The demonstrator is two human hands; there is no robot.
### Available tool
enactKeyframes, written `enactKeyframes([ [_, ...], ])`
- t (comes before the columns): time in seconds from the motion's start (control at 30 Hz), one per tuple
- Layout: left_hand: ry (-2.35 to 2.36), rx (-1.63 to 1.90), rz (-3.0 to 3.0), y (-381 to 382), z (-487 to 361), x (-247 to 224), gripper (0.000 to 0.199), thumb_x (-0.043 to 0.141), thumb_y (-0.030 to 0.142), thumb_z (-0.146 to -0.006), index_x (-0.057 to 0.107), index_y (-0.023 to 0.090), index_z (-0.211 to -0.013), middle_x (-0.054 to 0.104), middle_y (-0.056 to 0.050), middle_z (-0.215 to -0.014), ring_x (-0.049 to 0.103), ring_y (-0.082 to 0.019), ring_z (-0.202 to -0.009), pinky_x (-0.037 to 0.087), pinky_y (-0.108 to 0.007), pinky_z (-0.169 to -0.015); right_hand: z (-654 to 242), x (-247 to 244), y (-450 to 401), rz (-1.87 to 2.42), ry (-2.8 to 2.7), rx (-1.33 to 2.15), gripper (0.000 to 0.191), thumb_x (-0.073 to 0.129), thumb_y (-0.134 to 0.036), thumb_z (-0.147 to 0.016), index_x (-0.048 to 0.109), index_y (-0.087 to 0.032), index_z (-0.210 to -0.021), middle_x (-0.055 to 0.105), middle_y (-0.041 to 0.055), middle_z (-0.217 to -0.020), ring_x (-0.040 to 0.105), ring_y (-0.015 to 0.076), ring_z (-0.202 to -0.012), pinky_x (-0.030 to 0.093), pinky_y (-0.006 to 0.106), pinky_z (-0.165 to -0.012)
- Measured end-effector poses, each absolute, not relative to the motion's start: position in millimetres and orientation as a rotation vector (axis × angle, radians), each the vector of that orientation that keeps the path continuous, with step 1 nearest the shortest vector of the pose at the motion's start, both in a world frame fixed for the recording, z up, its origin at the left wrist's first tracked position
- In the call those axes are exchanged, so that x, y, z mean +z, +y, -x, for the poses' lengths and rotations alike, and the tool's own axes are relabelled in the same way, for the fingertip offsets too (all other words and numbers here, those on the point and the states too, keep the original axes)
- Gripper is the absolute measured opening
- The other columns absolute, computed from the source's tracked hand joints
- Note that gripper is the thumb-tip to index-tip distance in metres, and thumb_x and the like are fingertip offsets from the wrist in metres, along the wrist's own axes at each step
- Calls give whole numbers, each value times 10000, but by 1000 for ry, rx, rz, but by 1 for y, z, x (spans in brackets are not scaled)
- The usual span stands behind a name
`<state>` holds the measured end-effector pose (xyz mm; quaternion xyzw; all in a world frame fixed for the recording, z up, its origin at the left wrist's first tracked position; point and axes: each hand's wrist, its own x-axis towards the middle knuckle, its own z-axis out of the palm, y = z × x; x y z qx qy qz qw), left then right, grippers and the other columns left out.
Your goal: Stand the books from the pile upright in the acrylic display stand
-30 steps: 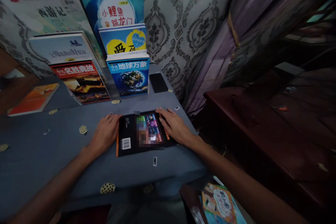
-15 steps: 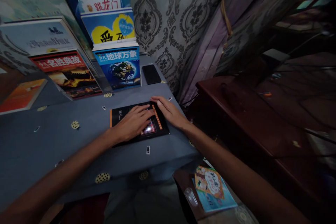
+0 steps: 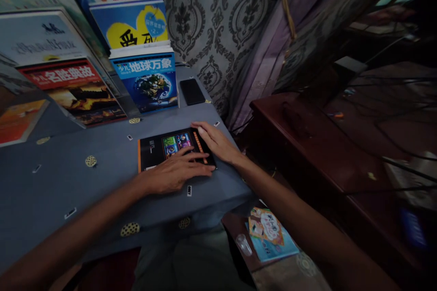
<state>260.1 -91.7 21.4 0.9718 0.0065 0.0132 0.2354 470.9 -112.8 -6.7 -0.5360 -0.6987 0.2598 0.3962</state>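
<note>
A black book with an orange edge strip and small colourful pictures on its cover lies flat on the cloth-covered table. Across its lower part rests my left hand, palm down, fingers spread and reaching toward the right edge. My right hand lies along the book's upper right edge with its fingers stretched out, touching the book but not visibly gripping it. Part of the cover is hidden beneath both hands.
Behind stand several upright books, among them one with a globe and a red-topped one. A black phone lies beside them. At right is a dark red wooden desk with cables. Lower down are stacked booklets.
My left hand has slid down and toward the right across the cover, uncovering the colourful pictures. My right hand stays at the book's right edge. The view has shifted slightly.
</note>
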Motion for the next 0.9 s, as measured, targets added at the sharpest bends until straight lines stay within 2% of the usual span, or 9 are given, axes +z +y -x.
enactKeyframes([
  [0.17,68,114,-2676,-100,-245,18,688,397,-73,-768,514,280,-1346,544,4,-1486,309,-176,-1494,151,-530,-1248,-470,-6,-114,1377,-1827,606,490,271,-509,-1042,556,-210,-1306,640,103,-1316,580,230,-1250,444,446,-1088],
  [0.43,237,331,-2660,-112,-197,22,408,400,67,-950,584,237,-1272,656,-27,-1360,459,-179,-1409,299,-488,-1207,-469,-4,-114,1406,-1879,547,438,320,-440,-1037,570,-185,-1292,651,117,-1302,585,250,-1245,456,449,-1073],
  [0.67,373,471,-2610,-117,-151,24,316,474,124,-940,649,227,-1182,735,-51,-1217,586,-222,-1289,425,-492,-1118,-469,-4,-116,1420,-1891,542,424,344,-435,-1032,562,-209,-1317,635,110,-1346,583,250,-1262,469,473,-1074],
  [0.8,539,605,-2515,-112,-134,23,259,489,169,-940,697,214,-1088,768,-78,-1091,685,-227,-1112,512,-449,-1019,-468,-7,-115,1436,-1916,484,425,363,-448,-1022,566,-224,-1322,656,98,-1319,597,260,-1245,465,493,-1079],
  [0.9,813,685,-2481,-94,-130,25,264,467,259,-973,689,200,-1104,742,-102,-1142,682,-228,-1101,538,-427,-989,-466,-8,-115,1436,-1961,416,432,358,-432,-1021,574,-198,-1313,665,116,-1311,607,278,-1231,441,525,-1095],
])
